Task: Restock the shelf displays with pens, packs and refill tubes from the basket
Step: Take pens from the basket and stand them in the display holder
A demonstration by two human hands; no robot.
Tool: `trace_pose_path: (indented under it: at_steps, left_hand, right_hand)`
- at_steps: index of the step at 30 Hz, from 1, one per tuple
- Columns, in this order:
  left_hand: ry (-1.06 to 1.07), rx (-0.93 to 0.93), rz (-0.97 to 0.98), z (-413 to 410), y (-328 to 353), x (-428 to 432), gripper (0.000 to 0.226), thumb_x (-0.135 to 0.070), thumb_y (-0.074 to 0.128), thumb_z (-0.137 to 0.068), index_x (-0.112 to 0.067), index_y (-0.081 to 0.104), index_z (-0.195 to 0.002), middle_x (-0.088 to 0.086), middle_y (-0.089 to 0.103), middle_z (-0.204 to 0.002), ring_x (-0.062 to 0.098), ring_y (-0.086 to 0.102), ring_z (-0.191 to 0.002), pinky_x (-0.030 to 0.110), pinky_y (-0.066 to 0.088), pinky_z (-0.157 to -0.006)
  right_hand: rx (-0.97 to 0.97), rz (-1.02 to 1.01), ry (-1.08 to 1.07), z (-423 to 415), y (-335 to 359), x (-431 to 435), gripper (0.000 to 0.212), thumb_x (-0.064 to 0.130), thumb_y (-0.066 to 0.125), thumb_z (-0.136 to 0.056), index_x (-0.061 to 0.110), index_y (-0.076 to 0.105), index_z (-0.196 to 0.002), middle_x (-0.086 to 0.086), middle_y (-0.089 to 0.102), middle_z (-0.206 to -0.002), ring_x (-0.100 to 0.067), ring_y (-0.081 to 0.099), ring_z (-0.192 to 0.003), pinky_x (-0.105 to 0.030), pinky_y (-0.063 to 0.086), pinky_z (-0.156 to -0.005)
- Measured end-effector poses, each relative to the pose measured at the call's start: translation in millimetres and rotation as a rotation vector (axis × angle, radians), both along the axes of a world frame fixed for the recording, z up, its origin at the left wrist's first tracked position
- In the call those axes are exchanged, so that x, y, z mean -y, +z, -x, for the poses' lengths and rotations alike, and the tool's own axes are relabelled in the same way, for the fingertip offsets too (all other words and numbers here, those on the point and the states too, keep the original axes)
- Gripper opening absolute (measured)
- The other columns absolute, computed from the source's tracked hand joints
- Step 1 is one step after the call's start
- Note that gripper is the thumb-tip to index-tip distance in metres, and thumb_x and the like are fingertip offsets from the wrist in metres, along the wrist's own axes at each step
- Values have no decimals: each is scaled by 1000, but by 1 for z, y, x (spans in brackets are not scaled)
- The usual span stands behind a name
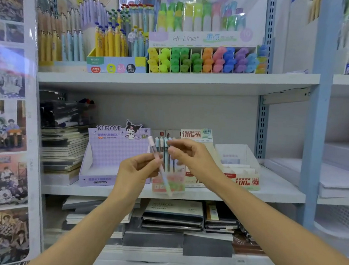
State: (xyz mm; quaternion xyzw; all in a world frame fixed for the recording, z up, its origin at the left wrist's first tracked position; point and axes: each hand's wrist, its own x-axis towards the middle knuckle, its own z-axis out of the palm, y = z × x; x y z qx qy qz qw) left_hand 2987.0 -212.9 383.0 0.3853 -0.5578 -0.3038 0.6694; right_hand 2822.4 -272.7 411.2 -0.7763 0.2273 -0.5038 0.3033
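Shop shelving is seen all round, w/ the work centred on the mid shelf [280, 192]. Nearest, the L hand [138, 171] is closed round a pastel pen [164, 178], which is held tilted, top end up and to the left, lower end in front of the pen box [169, 188]. The R hand [190, 157] is pinched, thumb and forefinger, at the tops of the row pens [161, 145] standing in that box, apparently to part them. No basket is in view. The step in hand is judged to be slotting the pen into the row. A gap should be held open by the R hand, and the pen brought upright first, then lowered tip-down into the gap. It should not be pushed in at an angle, as the box looks light, sits near the shelf edge and could be tipped or slid off. Neighbouring pens should be steadied so none is knocked out. Just left, the Kuromi box [112, 154] stands close beside the pen box. Just right and behind, refill boxes [243, 180] crowd in, so little side room is had for the R wrist. Below, notebks [172, 214] are stacked, w/ more piled at far left. Farther up, highlighters [207, 59] are ranked on the top shelf, well apart from the hands.
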Motion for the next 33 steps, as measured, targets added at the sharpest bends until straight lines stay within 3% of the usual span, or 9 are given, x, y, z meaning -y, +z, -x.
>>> trace_pose_path:
  at_steps: [2, 6, 8, 10, 13, 16, 26, 29, 33]
  left_hand:
    - [47, 116, 19, 3, 0, 0, 17, -15, 66, -89, -15, 73, -105, 1, 77, -91, 17, 72, -86, 20, 57, -75]
    - [137, 275, 90, 5, -1, 5, 16, -19, 67, -90, -21, 72, -105, -4, 75, -91, 11, 70, -88, 25, 57, -82]
    - [253, 424, 141, 0, -6, 10, 23, -23, 65, -91, -25, 66, -114, -10, 70, -105, 7, 64, -98, 21, 53, -86]
    - [375, 652, 223, -8, -16, 16, 39, -24, 63, -93, -25, 54, -130, -13, 56, -128, 4, 51, -117, 23, 42, -100]
    - [401, 982, 243, -17, -36, 26, 63, -25, 59, -95, -22, 30, -150, -12, 25, -155, 6, 18, -144, 25, 17, -118]
    - [415, 1160, 231, -23, -52, 35, 74, -27, 55, -96, -23, 8, -154, -12, 1, -161, 6, -3, -149, 26, 6, -121]
    - [492, 1250, 303, -27, -57, 40, 75, -18, 59, -92, -14, 17, -154, 0, 15, -161, 12, 3, -149, 25, 11, -117]
    - [491, 1246, 306, -27, -57, 40, 75, -18, 59, -92, -13, 18, -154, 1, 16, -161, 11, 4, -149, 24, 11, -116]
    - [492, 1239, 311, -26, -58, 40, 75, -18, 58, -93, -14, 16, -154, -1, 13, -162, 6, -2, -147, 20, 6, -115]
  right_hand:
    - [-17, 72, -38, -7, 8, -2, 30, 30, 65, -90, 21, 66, -119, 4, 69, -106, -7, 64, -96, -24, 55, -86]
    - [-57, 98, -41, -14, 16, 1, 19, 20, 65, -91, 13, 70, -108, 1, 71, -97, -9, 67, -90, -23, 55, -83]
    - [15, 99, -36, -12, 22, 5, 14, 14, 61, -93, 10, 67, -106, -3, 71, -95, -9, 68, -87, -20, 54, -77]
    - [144, 105, -79, -6, 30, 12, 12, 12, 57, -95, 10, 64, -104, -6, 70, -93, -7, 68, -83, -17, 52, -72]
    - [270, 154, -207, 2, 39, 27, 11, 13, 54, -97, 9, 62, -103, -8, 69, -93, -12, 68, -85, -26, 56, -79]
    - [208, 170, -281, -2, 33, 41, 8, 15, 54, -98, 13, 61, -101, -5, 70, -92, -14, 68, -87, -27, 55, -81]
    - [-118, 254, -344, -23, 8, 61, 12, 14, 57, -96, 10, 64, -104, -3, 70, -92, -15, 67, -86, -33, 55, -83]
    - [-202, 253, -331, -20, 13, 64, 12, 13, 56, -96, 10, 62, -105, 2, 67, -86, -12, 65, -81, -29, 55, -81]
    - [-166, 271, -318, -26, 12, 68, 19, 15, 58, -95, 19, 54, -113, -1, 67, -84, -10, 63, -78, -18, 50, -72]
